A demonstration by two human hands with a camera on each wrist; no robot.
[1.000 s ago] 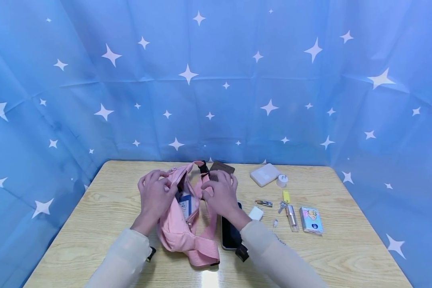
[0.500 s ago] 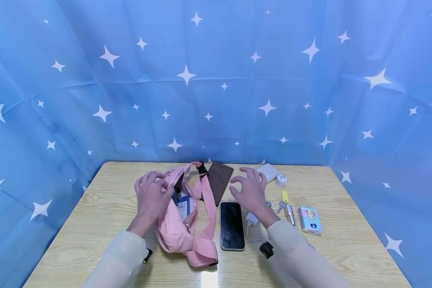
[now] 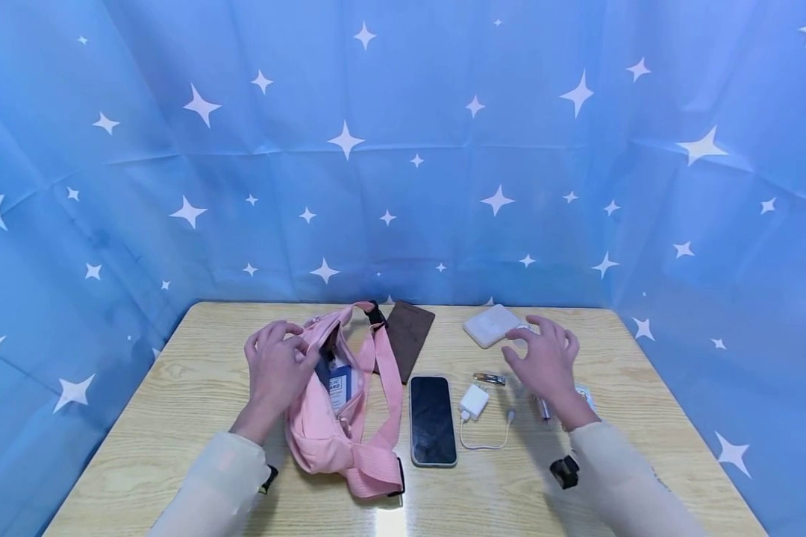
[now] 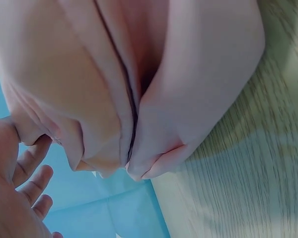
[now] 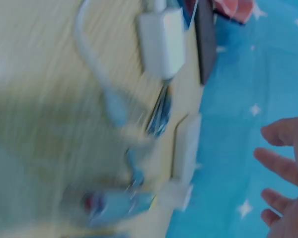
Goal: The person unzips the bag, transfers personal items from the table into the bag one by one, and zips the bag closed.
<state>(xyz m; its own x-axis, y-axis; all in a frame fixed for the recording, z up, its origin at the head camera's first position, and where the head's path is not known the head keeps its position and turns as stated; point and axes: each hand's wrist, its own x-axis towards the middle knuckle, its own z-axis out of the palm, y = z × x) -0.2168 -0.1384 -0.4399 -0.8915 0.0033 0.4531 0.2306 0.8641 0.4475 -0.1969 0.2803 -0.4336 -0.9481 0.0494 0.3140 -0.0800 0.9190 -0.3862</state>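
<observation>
Left hand (image 3: 275, 367) pinches the pink bag (image 3: 317, 438) at seven o'clock; right hand (image 3: 545, 359), fingers parted, apparently empty despite blur, has swung from it to four o'clock, leaving one hand steadying it.

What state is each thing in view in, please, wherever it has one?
Pink bag: unzipped, open, held.
Blue card: inside the bag, partly showing.
Phone: face up, screen dark.
White charger: cable plugged in, its other end free.
Brown case: lying flat.
Nail clipper: folded or not, unclear.
Silver tube: partly hidden, cap unclear.
Left hand: pinching the bag.
Right hand: holding nothing.
</observation>
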